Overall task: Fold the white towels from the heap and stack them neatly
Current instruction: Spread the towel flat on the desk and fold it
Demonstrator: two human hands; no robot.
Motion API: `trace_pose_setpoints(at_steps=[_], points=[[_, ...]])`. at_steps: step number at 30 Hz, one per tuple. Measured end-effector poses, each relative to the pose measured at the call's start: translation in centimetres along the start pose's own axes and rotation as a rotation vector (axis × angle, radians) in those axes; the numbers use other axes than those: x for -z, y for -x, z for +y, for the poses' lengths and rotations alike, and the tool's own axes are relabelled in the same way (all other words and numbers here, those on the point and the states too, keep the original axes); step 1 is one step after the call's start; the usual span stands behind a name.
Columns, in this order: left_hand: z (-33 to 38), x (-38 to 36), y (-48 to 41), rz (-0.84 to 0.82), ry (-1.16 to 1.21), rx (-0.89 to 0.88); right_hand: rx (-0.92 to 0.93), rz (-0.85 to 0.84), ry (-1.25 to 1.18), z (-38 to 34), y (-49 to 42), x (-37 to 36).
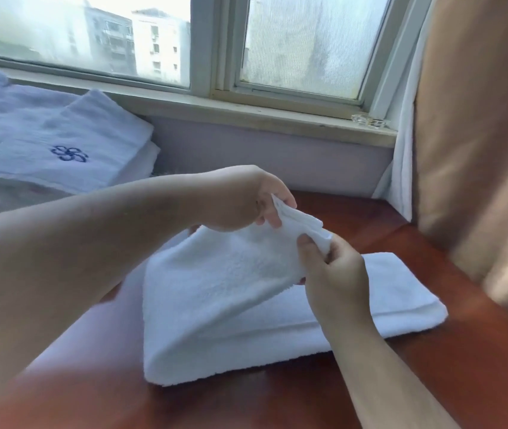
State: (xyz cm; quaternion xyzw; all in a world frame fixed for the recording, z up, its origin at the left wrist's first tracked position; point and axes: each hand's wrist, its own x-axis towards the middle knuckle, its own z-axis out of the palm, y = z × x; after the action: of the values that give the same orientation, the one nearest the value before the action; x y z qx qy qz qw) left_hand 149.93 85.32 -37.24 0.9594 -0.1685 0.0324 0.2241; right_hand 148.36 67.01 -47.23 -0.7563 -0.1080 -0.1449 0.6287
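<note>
So both hands are on the same bunched end of the fluffy white terry towel (225, 283): the left hand (240, 202) pinches it from above and the right hand (336, 270) nips it just below, probably matching up the corners before laying the fold over. The rest of the towel sags onto the glossy reddish-brown wooden table (463, 351), lower layer flat, so it looks half folded. Off to the left sits a folded stack of white towels with a blue embroidered flower (70, 140), I'd guess that's where this one ends up
</note>
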Motion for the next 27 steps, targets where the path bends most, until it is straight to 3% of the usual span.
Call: trace_pose_setpoints(at_steps=[10, 13, 20, 27], points=[[6.5, -7.7, -10.5, -0.099, 0.089, -0.139, -0.023, 0.227, 0.221, 4.1, -4.7, 11.0], [7.5, -10.5, -12.3, -0.069, 0.125, -0.104, -0.113, 0.29, 0.299, 5.9, -5.8, 13.9], [5.7, -16.7, -10.5, -0.112, -0.15, -0.025, -0.304, 0.338, 0.343, 9.6, -6.7, 16.6], [5.6, -18.2, -8.7, 0.008, -0.207, -0.082, -0.201, 0.511, 0.37, 9.6, -5.9, 16.9]])
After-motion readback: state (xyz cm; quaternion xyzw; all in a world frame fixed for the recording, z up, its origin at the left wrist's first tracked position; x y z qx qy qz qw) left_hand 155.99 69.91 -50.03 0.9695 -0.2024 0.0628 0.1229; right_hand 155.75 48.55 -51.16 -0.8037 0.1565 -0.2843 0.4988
